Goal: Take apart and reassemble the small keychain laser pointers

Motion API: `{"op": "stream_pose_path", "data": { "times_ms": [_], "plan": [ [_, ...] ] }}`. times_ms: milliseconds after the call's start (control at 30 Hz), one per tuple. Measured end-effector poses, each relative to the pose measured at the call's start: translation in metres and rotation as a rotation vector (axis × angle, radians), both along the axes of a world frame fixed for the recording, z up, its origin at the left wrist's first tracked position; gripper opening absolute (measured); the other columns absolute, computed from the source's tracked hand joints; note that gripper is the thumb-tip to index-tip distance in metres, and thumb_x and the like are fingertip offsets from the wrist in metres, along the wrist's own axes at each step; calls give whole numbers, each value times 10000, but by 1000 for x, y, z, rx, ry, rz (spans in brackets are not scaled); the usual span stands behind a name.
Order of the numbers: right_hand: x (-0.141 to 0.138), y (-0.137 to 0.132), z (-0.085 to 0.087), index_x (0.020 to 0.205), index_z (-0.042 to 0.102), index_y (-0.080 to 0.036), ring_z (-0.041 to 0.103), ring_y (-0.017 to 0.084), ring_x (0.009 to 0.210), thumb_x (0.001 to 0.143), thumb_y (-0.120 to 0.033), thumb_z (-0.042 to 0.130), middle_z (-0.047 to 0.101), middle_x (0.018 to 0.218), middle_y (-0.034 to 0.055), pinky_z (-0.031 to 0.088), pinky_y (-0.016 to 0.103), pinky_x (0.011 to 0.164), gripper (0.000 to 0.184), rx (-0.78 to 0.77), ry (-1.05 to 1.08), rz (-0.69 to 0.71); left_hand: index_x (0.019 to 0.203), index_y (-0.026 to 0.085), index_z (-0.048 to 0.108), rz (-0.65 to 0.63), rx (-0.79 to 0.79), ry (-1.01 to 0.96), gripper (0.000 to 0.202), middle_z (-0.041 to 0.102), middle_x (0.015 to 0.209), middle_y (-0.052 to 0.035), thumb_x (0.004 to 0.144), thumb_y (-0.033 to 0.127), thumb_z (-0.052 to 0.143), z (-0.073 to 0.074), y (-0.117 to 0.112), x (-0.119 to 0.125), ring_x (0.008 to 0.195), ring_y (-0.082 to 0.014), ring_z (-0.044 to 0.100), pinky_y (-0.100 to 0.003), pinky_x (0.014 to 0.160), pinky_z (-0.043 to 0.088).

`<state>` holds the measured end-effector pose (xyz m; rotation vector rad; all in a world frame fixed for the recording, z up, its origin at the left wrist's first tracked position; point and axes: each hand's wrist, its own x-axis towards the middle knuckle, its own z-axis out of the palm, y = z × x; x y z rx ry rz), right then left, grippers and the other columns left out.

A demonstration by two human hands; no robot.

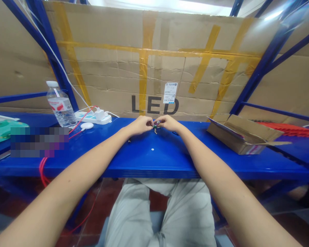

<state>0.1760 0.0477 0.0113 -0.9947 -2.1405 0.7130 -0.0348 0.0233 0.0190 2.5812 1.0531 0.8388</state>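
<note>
Both my hands meet over the far middle of the blue table [139, 161]. My left hand [142, 124] has its fingers pinched at the left side of a small green and gold object [155, 128]. From the right, my right hand [170, 123] closes its fingers on the same object. It is too small for me to tell its kind, and my fingers partly hide it. A small dark piece [129, 140] lies under my left wrist. Beside my right wrist lies a thin black item [175, 133].
An open cardboard box [247, 145] stands at the right, near red material [285, 129]. At the left are a water bottle [60, 106], a white power strip [92, 117], a round white item [87, 126] and red cables [42, 171]. A large cardboard sheet [105, 75] rises behind, between blue posts.
</note>
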Motion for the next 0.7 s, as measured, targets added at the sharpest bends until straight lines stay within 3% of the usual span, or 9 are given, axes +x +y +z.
{"op": "stream_pose_path", "data": {
  "times_ms": [133,367,700],
  "plan": [
    [0,1,-2,887,781,-145,642,187,811,716,-184,660,746,843,46,503,293,766,213,15,-6,-1,840,161,717,14,125,-175,84,725,766,-19,821,178,636,3,-2,3,701,-136,618,-247,663,451],
    [-4,0,0,861,758,-133,598,175,770,691,-265,679,696,784,23,473,292,742,230,-2,-1,54,799,158,705,-38,401,-188,71,710,886,-57,816,101,665,0,-1,10,818,-157,635,-288,770,488],
    [-7,-2,1,816,750,-127,565,151,701,668,-251,692,671,724,14,445,284,702,201,17,74,29,809,182,737,-117,422,-207,100,709,854,-49,845,139,654,-1,4,7,799,-157,649,-292,745,507]
  ]
}}
